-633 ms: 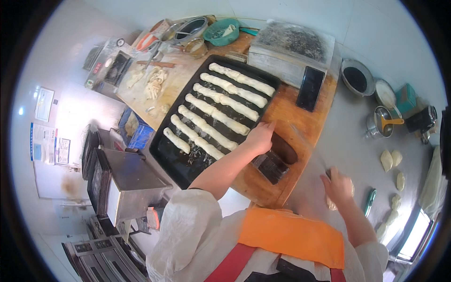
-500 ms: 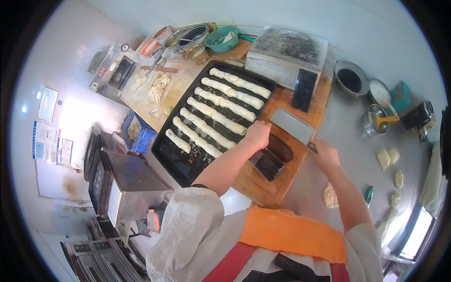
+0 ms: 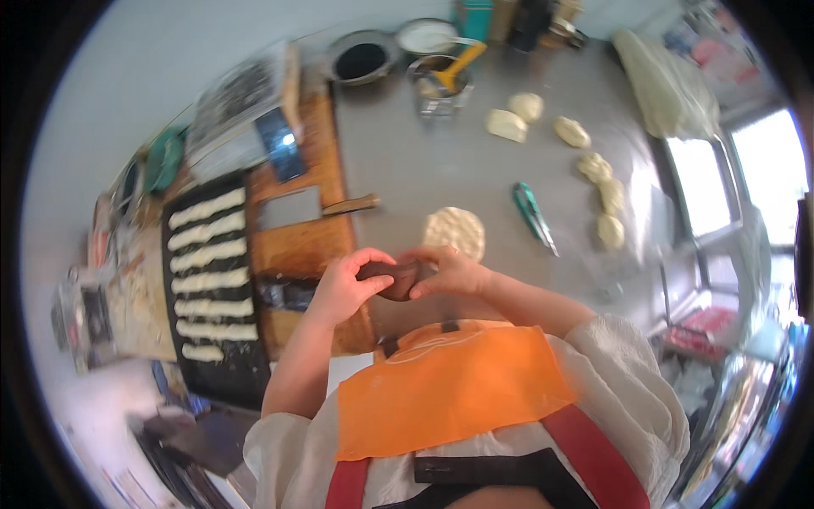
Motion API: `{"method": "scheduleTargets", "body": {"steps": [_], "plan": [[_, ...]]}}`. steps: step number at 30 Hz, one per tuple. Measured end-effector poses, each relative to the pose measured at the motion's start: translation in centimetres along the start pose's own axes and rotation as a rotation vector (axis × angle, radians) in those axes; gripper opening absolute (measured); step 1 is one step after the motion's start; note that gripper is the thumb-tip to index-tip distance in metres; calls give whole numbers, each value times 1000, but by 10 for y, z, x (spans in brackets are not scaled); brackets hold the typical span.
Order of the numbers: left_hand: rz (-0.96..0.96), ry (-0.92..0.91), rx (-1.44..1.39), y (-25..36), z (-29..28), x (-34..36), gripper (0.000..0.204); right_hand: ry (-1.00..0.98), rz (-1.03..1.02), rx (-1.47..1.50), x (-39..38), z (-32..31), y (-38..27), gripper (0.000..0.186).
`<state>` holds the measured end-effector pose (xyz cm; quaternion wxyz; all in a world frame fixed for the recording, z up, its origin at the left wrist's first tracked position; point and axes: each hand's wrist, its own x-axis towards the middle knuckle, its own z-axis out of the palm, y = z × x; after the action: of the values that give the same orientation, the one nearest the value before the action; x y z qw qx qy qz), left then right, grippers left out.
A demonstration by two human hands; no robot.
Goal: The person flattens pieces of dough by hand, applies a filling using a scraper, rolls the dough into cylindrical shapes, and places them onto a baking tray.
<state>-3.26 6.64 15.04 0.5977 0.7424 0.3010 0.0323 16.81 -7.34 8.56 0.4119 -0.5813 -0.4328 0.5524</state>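
My left hand [image 3: 343, 288] and my right hand [image 3: 443, 276] both grip a dark brown, oblong lump [image 3: 394, 287] above the front edge of the steel worktop, fingers curled round its two ends. Just beyond them lies a flattened, bumpy disc of pale dough [image 3: 454, 231]. A square-bladed knife [image 3: 288, 206] with a wooden handle rests on the wooden board [image 3: 288, 242], near a dark package [image 3: 288, 295] partly behind my left arm. A green-handled tool [image 3: 532, 212] lies to the right of the dough.
A black tray [image 3: 206, 369] of long dough strips sits left. Several dough pieces [image 3: 573, 131] lie on the steel worktop [image 3: 390, 144]. Bowls [image 3: 360, 61], a pot with a yellow-handled tool [image 3: 439, 82] and a bag [image 3: 666, 89] stand behind. A phone [image 3: 280, 144] lies by a floury box [image 3: 233, 106].
My view has turned right toward the steel worktop. My right hand has let go of the knife, now on the board, and both hands now hold the brown lump, lifted off the board.
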Motion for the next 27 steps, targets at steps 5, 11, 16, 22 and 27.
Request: {"method": "scheduleTargets", "body": {"steps": [5,11,16,22,27], "plan": [[-251,-1,-444,-34,74,57,24,186,367,279,-39,-56,36,32],[93,485,471,-52,120,99,43,394,25,-468,-10,-104,48,35],[480,131,802,-65,151,105,73,320,44,-645,21,-117,68,32],[403,71,868,-80,160,111,77,632,55,-437,-5,-88,101,36],[325,13,631,-73,149,122,75,977,237,44,-51,-42,88,36]]}}
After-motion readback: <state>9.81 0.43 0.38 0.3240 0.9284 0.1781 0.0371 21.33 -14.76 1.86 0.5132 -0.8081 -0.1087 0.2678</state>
